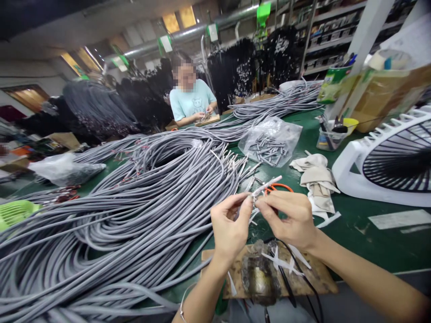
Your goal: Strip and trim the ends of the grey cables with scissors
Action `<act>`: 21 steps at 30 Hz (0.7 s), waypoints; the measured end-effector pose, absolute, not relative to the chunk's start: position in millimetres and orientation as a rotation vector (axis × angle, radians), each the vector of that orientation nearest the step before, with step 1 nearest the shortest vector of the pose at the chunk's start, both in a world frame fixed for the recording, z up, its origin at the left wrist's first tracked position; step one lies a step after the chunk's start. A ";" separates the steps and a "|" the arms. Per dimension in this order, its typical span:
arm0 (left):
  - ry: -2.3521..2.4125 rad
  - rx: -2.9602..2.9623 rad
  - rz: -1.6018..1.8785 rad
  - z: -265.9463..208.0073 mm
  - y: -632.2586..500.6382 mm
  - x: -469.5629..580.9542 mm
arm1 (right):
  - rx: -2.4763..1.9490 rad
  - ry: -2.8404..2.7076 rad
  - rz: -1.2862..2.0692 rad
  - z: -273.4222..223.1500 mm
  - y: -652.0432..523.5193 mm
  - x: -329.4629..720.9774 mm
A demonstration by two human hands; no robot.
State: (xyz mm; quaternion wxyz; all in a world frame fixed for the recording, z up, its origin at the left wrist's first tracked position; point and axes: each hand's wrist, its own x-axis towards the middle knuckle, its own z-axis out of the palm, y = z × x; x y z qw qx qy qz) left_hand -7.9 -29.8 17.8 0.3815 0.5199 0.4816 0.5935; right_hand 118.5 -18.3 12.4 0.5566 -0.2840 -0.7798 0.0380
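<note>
My left hand [232, 226] pinches a pale, whitish cable end [269, 184] between thumb and fingertips. Its tip sticks out up and to the right. My right hand [293, 219] has its thumb and fingers closed at the same spot, and the fingertips hide what exactly they grip there. Below both hands lies a wooden board [319, 273] bearing a lumpy, brownish block [259, 278], strips of white tape [286, 264] and a black cord [303, 273]. Just behind my right hand, an orange loop [278, 185], perhaps a scissors handle, is partly covered.
A big heap of grey cables [151, 215] fills the left and middle of the green table [363, 249]. Behind are a plastic bag of short grey pieces [269, 143] and a crumpled cloth [316, 177]. A white fan [350, 166] stands right. Across the table, a person [191, 98] handles small parts.
</note>
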 end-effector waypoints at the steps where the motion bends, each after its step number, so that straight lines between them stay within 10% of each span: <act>1: 1.231 1.268 1.527 17.7 -27.7 -8.5 | -0.572 -1.884 0.038 12.1 -21.8 116.7; 21: 1.089 1.162 1.447 18.8 -28.8 -9.5 | -0.890 -1.791 0.266 12.7 -13.0 119.6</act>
